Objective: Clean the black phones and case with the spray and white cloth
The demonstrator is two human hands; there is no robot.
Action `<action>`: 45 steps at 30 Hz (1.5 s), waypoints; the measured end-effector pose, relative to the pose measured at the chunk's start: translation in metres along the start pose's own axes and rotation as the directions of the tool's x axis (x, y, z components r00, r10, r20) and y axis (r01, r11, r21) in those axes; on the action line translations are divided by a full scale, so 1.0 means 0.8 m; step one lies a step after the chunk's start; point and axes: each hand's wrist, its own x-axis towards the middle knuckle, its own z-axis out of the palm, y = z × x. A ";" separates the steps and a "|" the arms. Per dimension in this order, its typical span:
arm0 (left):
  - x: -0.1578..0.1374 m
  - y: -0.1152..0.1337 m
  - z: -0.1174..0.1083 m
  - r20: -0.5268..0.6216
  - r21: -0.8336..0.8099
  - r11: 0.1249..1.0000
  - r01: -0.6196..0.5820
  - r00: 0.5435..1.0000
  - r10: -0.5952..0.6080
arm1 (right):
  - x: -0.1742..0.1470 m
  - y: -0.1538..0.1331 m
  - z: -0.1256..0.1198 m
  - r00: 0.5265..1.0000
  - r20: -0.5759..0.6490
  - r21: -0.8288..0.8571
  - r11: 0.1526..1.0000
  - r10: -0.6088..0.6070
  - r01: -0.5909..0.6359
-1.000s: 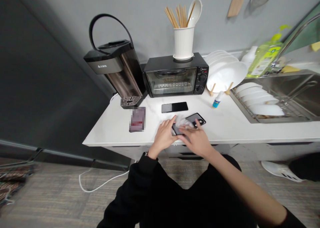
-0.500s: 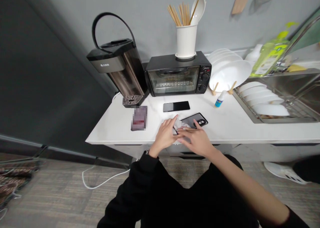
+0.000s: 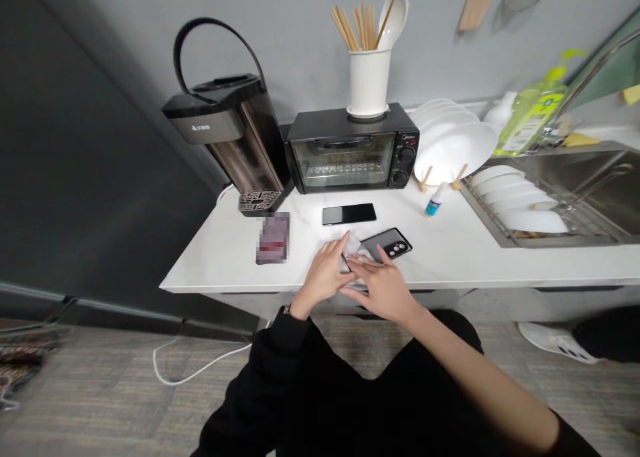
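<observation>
**Two hands press a wipe onto a phone at the counter's near edge**

The left hand (image 3: 327, 273) and the right hand (image 3: 383, 289) meet over a dark phone (image 3: 387, 245) that lies flat on the white counter (image 3: 470, 253), close to its near edge. Between them sits a crumpled white wipe (image 3: 354, 247), bunched on the phone's near-left end. The left hand's fingers curl down onto the wipe and pinch it; the right hand lies flatter, fingers spread, pressing on the wipe and the phone beneath without closing around either. Only the phone's far-right end, with its camera lenses, shows past the hands.

The phone looks stiff, smooth and likely slippery, with glass that would suffer from a drop off the nearby edge; its long side edges seem the safest place to hold. The wipe is soft and light and should yield to any pinch.

A second phone (image 3: 349, 213) lies farther back, a small dropper bottle (image 3: 436, 199) stands well to the right, and a toaster oven (image 3: 353, 149) sits against the wall.
</observation>
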 end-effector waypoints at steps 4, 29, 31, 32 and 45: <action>0.000 0.003 0.001 -0.019 0.000 1.000 0.023 1.000 -0.023 | 0.001 0.044 -0.013 0.977 -0.130 -0.138 0.973 0.169 -0.186; 0.003 0.002 0.005 -0.060 0.025 0.999 0.024 0.998 -0.022 | 0.002 0.045 -0.018 0.996 -0.027 -0.113 0.990 0.084 -0.086; 0.003 0.003 0.005 -0.069 0.022 0.999 0.030 0.997 -0.029 | 0.002 0.064 -0.024 0.982 -0.106 -0.211 0.961 0.159 -0.178; 0.004 0.003 0.005 -0.072 0.021 0.999 0.036 0.997 -0.034 | 0.000 0.065 -0.025 0.975 -0.135 -0.235 0.951 0.175 -0.203; 0.004 0.001 0.008 -0.082 0.052 0.999 0.016 0.997 -0.012 | -0.006 0.060 -0.025 0.981 -0.108 -0.245 0.952 0.162 -0.184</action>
